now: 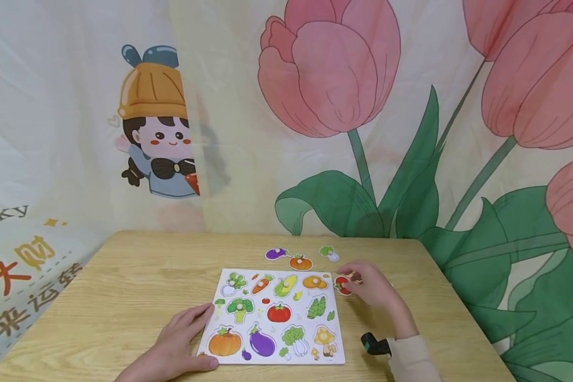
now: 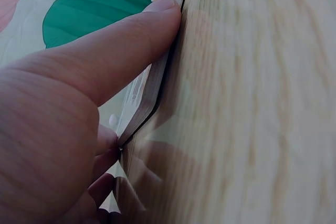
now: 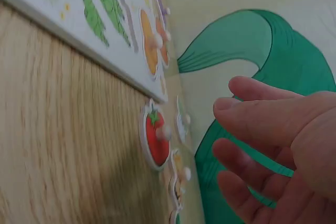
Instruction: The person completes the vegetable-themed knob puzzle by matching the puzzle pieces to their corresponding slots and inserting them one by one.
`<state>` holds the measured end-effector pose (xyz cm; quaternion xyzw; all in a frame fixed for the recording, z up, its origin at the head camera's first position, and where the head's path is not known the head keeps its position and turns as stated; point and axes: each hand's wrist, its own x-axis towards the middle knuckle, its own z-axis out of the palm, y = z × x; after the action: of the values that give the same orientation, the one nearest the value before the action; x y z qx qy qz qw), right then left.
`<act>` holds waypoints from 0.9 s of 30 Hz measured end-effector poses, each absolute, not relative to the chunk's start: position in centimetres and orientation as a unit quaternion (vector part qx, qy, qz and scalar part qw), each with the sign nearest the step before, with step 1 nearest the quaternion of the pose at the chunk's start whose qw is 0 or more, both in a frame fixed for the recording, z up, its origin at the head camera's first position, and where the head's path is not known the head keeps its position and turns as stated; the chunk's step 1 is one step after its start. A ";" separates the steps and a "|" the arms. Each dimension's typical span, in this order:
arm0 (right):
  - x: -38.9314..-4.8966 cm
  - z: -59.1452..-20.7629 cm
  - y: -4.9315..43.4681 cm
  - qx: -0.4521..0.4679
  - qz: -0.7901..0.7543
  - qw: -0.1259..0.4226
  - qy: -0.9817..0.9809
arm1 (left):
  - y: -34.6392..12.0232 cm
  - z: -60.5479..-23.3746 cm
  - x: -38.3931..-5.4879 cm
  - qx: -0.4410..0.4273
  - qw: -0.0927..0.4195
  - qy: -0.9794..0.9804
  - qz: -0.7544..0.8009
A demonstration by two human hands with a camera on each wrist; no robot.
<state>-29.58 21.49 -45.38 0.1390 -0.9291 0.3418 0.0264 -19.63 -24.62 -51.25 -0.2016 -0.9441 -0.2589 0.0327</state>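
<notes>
A white vegetable puzzle board [image 1: 263, 293] lies on the table. My left hand [image 1: 176, 339] spans its near left corner, fingers along the left side and thumb at the near edge. In the left wrist view the straight thumb [image 2: 126, 45] rests against the board's edge. My right hand [image 1: 370, 284] is beyond the board's far right corner, over the knobbed tomato piece [image 1: 342, 285]. In the right wrist view its bent fingers [image 3: 257, 121] are spread apart, away from the tomato piece's knob, holding nothing. Knobbed carrot [image 1: 261, 285], corn [image 1: 285, 286] and broccoli [image 1: 240, 307] pieces sit in the board.
Behind the board lie loose eggplant [image 1: 276, 254], pumpkin [image 1: 301, 262] and bok choy [image 1: 329, 253] pieces. Past the tomato, more knobbed pieces [image 3: 177, 179] lie on the table, mostly hidden by my right hand in the head view. A printed curtain [image 1: 239, 159] hangs behind the table.
</notes>
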 end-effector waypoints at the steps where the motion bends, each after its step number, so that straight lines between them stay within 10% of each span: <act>1: -29.7 -45.5 21.7 0.134 0.339 0.030 -0.931 | -24.6 -51.3 -19.6 -0.201 0.032 -0.944 -0.258; 27: -31.4 -48.8 22.8 0.145 0.293 0.011 -0.945 | -24.6 -51.3 -19.8 -0.194 0.019 -0.946 -0.261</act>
<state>-31.36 22.76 -48.75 0.1453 -0.9449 0.2932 0.0108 -19.80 -24.59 -51.28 -0.1941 -0.9455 -0.2606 0.0192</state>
